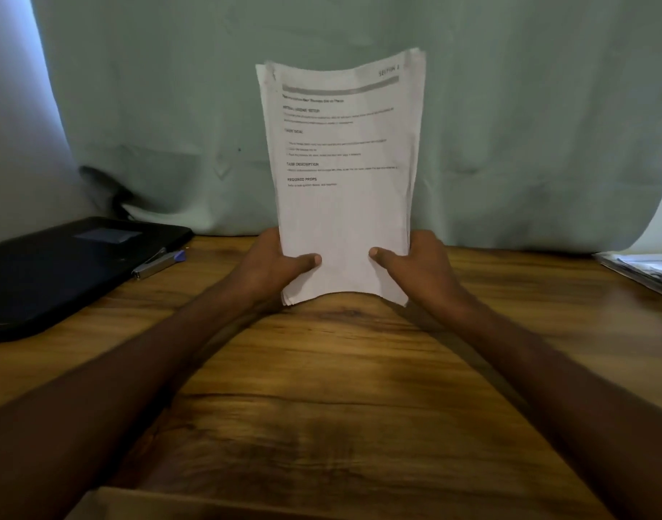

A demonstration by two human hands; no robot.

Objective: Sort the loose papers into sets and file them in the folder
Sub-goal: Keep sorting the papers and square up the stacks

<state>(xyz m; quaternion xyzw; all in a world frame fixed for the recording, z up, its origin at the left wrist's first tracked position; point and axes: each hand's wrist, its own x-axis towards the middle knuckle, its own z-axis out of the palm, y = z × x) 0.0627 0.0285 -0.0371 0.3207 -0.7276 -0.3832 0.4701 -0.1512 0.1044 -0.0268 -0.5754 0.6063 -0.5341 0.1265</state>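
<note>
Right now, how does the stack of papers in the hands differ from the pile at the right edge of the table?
The held stack stands upright; the right-hand pile lies flat on the table. Both hands grip the held stack, while nothing touches the pile. The stack shows whole; the pile is cut off by the frame. Both look like white sheets.

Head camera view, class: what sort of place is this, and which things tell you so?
Probably a home or office desk: a wooden table with a black folder and pen, more papers at its right edge, and a stack of printed pages held upright by both hands.
</note>
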